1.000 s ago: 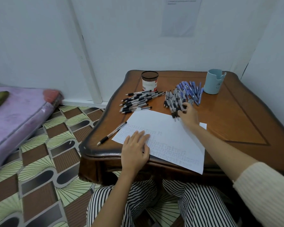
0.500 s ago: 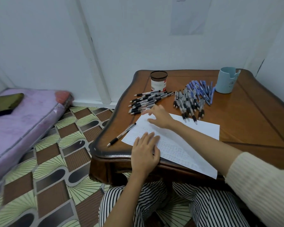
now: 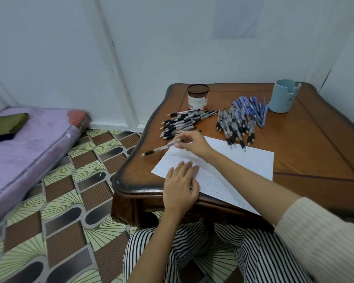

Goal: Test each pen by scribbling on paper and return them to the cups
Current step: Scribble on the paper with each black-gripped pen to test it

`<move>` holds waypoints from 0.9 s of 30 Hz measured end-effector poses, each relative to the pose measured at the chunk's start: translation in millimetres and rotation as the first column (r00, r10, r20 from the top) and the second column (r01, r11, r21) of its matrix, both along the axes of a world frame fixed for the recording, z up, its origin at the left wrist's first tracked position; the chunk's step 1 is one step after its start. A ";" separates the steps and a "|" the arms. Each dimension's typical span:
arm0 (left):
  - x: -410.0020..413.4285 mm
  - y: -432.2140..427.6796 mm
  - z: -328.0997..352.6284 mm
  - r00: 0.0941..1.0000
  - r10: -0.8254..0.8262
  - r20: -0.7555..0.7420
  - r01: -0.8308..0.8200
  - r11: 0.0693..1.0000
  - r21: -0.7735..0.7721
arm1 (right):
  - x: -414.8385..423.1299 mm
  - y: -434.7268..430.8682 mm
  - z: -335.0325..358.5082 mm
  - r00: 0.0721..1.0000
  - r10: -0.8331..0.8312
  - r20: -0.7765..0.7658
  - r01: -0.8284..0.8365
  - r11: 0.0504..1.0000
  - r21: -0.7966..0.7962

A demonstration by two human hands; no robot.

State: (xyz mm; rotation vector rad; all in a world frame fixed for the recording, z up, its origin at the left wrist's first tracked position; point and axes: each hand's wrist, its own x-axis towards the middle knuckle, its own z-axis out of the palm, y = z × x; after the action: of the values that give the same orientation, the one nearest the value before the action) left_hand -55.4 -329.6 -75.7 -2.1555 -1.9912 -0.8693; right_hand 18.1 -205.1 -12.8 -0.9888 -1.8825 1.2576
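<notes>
At the wooden counter [image 3: 305, 152]: reached across from the middle pile [image 3: 233, 127] and pinched the lone pen [image 3: 159, 149] in the right grip [image 3: 192, 142], just off the far left corner of the paper [image 3: 243, 160]. Pressed the left grip [image 3: 180, 186] flat on it, fingers straight. Probably ready to scribble.

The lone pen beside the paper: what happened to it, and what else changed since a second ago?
The right hand left the middle pile of pens, swept left over the white sheet of paper and now pinches the lone black-gripped pen, shifting it from the paper's near corner. The left hand stays flat on the paper; the pen piles, black mesh cup and light blue cup are unmoved.
</notes>
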 end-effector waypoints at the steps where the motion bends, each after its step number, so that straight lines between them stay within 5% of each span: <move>1: 0.1 -0.2 -0.2 1.000 0.000 -0.001 0.000 1.000 -0.002 | 9.3 -1.1 5.5 0.994 -0.043 -0.105 0.033 0.995 -0.097; 5: -1.0 0.5 -1.7 1.000 0.007 -0.002 -0.007 1.000 0.001 | 51.7 -1.4 23.6 0.876 -0.247 -0.413 0.088 0.926 -0.367; 8: -1.0 0.5 -1.8 1.000 -0.004 0.006 0.004 1.000 0.005 | 82.1 -3.4 28.8 0.676 -0.410 -0.612 0.062 0.859 -0.508; 12: 0.2 0.7 -1.1 1.000 -0.005 0.013 0.005 1.000 0.011 | 110.3 -6.8 23.7 0.474 -0.578 -0.664 0.049 0.771 -0.635; 19: 0.6 -0.8 0.7 1.000 -0.005 0.011 0.005 1.000 0.000 | 124.0 -11.8 13.5 0.377 -0.686 -0.623 0.115 0.702 -0.703; 24: 0.2 -1.3 0.6 1.000 -0.007 0.009 0.007 1.000 0.004 | 125.5 -12.9 12.3 0.514 -0.632 -0.580 0.118 0.721 -0.683; 27: 0.2 -1.4 1.1 1.000 -0.007 0.000 0.007 1.000 0.014 | 123.3 -12.4 11.1 0.516 -0.648 -0.560 0.119 0.702 -0.703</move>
State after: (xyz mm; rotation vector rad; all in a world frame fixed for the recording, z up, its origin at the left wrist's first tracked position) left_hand -55.2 -331.0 -74.6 -2.1571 -1.9725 -0.8808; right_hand 141.4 -217.5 -1.8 -0.8675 -0.4871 1.6337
